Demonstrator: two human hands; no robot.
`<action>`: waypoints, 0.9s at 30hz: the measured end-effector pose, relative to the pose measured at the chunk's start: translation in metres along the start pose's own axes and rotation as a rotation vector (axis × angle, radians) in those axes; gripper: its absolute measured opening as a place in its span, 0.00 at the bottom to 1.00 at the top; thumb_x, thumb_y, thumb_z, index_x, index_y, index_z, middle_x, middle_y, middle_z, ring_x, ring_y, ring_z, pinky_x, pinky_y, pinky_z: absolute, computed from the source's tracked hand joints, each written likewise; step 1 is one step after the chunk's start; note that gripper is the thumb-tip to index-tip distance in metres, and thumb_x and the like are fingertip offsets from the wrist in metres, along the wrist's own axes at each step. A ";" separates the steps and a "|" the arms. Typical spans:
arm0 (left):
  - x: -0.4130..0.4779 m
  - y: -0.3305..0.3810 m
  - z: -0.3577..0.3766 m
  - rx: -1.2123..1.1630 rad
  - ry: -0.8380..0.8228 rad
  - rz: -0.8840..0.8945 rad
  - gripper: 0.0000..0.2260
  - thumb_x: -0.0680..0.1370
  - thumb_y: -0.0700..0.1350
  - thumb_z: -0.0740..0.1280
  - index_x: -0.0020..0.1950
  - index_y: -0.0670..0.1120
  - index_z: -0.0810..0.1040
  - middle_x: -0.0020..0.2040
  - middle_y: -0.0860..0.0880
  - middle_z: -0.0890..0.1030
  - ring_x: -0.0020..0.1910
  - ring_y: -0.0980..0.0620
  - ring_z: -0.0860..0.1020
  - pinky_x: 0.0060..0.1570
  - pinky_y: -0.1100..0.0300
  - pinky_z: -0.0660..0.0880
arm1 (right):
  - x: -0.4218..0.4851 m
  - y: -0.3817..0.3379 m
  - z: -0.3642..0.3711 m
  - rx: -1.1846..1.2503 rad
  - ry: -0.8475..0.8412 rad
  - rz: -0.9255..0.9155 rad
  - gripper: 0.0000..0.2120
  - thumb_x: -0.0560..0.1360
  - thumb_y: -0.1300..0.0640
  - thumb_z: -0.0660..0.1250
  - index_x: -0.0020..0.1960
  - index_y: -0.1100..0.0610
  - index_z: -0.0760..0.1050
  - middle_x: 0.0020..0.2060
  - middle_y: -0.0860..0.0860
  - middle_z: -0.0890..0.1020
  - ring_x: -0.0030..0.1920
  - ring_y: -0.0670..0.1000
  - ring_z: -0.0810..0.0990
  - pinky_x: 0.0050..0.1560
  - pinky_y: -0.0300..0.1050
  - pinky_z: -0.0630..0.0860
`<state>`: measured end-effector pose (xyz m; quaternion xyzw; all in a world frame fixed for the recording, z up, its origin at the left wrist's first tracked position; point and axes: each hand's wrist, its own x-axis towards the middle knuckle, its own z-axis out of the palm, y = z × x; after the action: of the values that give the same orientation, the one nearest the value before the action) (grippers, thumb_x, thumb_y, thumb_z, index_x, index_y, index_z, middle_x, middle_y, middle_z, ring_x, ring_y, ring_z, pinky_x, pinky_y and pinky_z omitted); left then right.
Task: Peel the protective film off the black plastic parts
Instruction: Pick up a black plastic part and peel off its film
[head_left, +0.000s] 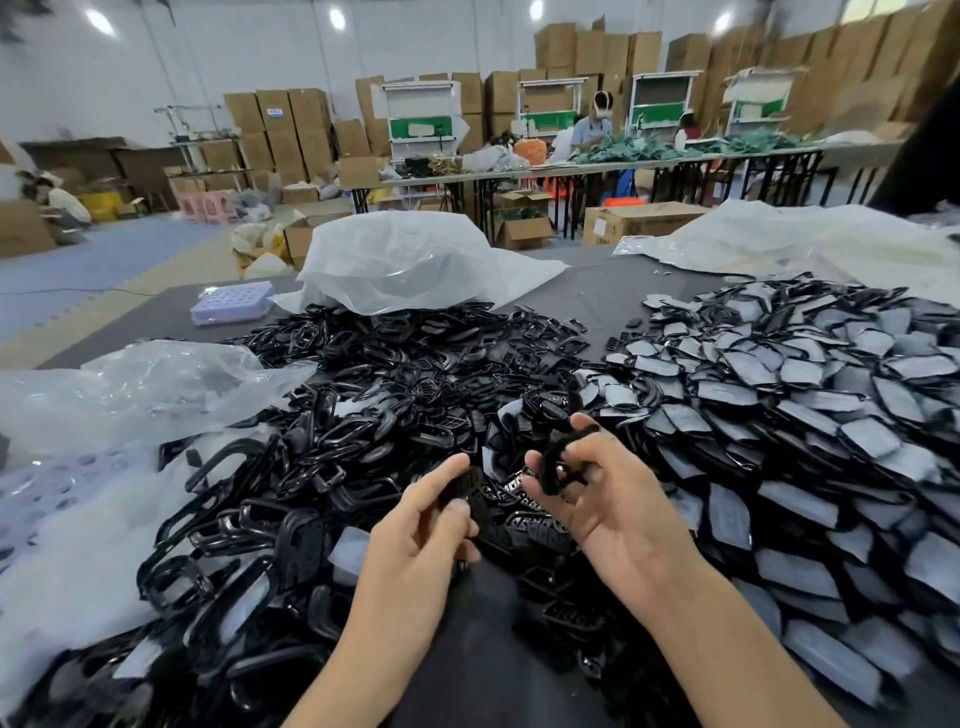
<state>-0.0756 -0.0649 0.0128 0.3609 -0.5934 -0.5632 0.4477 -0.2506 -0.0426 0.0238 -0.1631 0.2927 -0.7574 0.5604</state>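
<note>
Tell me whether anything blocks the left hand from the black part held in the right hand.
Nothing visible does. The right hand grips the black part above the pile of parts; the left hand sits beside it across an open gap. Its fingers may be pinching a dark piece of their own.

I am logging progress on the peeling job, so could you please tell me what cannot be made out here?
- Head view: whether film remains on the black part, gripped by the right hand; fingers cover it and it is blurred.
- Head view: whether the left hand pinches anything; black against the black pile.
- Head view: any print on the filmed parts; too small.
- Head view: what the clear bag covers; crumpled plastic hides it.
</note>
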 end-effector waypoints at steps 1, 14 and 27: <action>0.000 0.000 0.000 -0.004 0.005 0.008 0.16 0.82 0.38 0.64 0.62 0.57 0.79 0.37 0.49 0.80 0.35 0.53 0.78 0.38 0.68 0.74 | -0.001 0.001 0.000 -0.024 0.007 0.011 0.12 0.76 0.69 0.63 0.57 0.57 0.74 0.37 0.55 0.85 0.41 0.56 0.85 0.35 0.47 0.82; 0.006 -0.007 -0.001 0.033 0.040 0.109 0.13 0.81 0.38 0.65 0.55 0.54 0.84 0.36 0.50 0.79 0.34 0.56 0.77 0.36 0.70 0.73 | -0.007 0.020 -0.002 -0.797 -0.053 -0.157 0.13 0.76 0.61 0.73 0.55 0.45 0.83 0.36 0.47 0.84 0.36 0.43 0.81 0.32 0.36 0.74; 0.008 -0.010 -0.006 0.094 0.176 0.130 0.05 0.77 0.41 0.71 0.46 0.51 0.81 0.37 0.57 0.81 0.37 0.58 0.78 0.44 0.59 0.76 | -0.016 0.029 0.004 -1.045 -0.177 -0.213 0.09 0.82 0.58 0.65 0.54 0.46 0.80 0.38 0.43 0.86 0.35 0.40 0.81 0.40 0.34 0.76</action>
<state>-0.0735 -0.0752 0.0035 0.3903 -0.5997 -0.4706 0.5164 -0.2212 -0.0345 0.0101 -0.5120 0.5641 -0.5469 0.3471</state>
